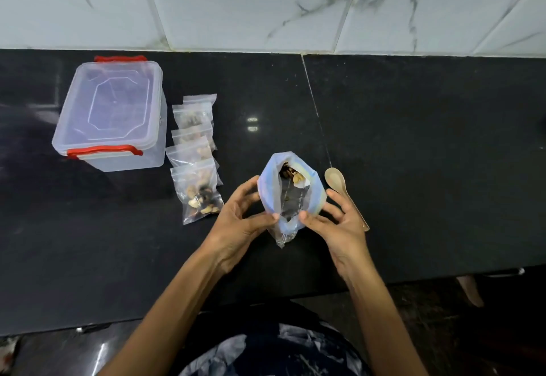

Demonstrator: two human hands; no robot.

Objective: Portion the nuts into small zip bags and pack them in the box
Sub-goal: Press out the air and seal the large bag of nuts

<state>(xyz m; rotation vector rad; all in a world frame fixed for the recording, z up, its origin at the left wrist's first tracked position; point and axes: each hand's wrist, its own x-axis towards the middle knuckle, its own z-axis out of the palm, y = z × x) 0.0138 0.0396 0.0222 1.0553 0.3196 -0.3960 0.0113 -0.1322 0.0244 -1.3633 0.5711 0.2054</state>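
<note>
A large clear zip bag (273, 182) with a bluish rim stands open on the black counter (413, 154), with a few mixed nuts (291, 173) visible deep inside. My left hand (240, 222) pinches the near edge of its mouth from the left. My right hand (331, 223) pinches the same edge from the right. Several small filled zip bags (196, 155) lie in an overlapping row to the left. The clear plastic box (113, 115) with red latches sits at the far left, its lid on.
A pale wooden spoon (335, 179) lies on the counter just right of the big bag, partly under my right hand. A white marble-tiled wall (295, 3) rises behind the counter. The counter's front edge runs below my forearms.
</note>
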